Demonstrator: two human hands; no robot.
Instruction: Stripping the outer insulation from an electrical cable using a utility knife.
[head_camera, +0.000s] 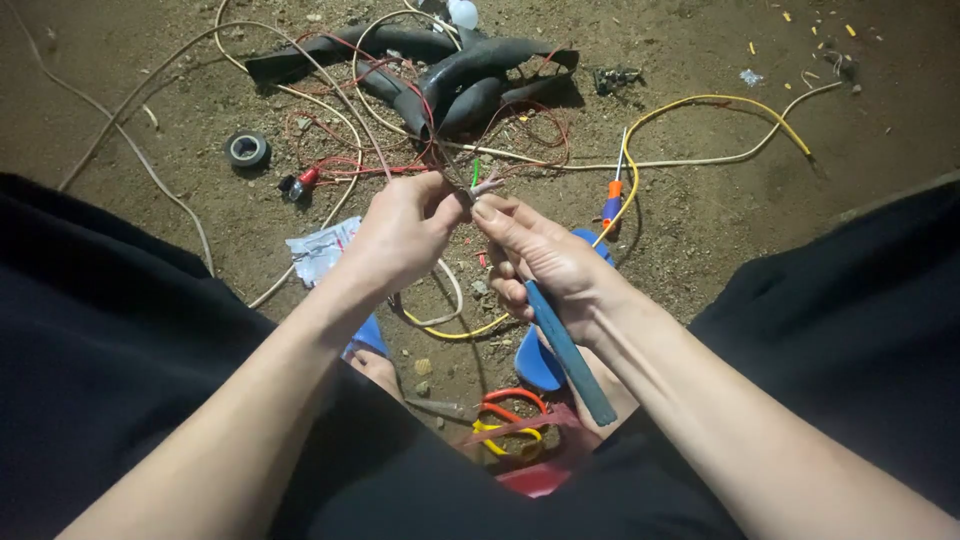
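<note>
**Two hands pinching a bundle of thin wires over a dirt floor**

At far left on the dirt floor lies a roll of black tape, and nearer, just left of the hands, a crumpled plastic packet. The left hand has its grip pressed together, thumb and fingers pinching the thin wires just below their splayed ends (one strand is green, the others pale). The right hand meets it from the right, its fingertip and thumb closed on the same wires, while its curled lower fingers also hold a blue-handled tool that slants down toward the near right. The wires sit at the centre of the scene, raised above the ground, between both hands. Beyond them, far centre, lie black rubber tubing and tangled red wire. Right of the hands rests an orange-handled screwdriver, with a yellow cable looping farther right
</note>
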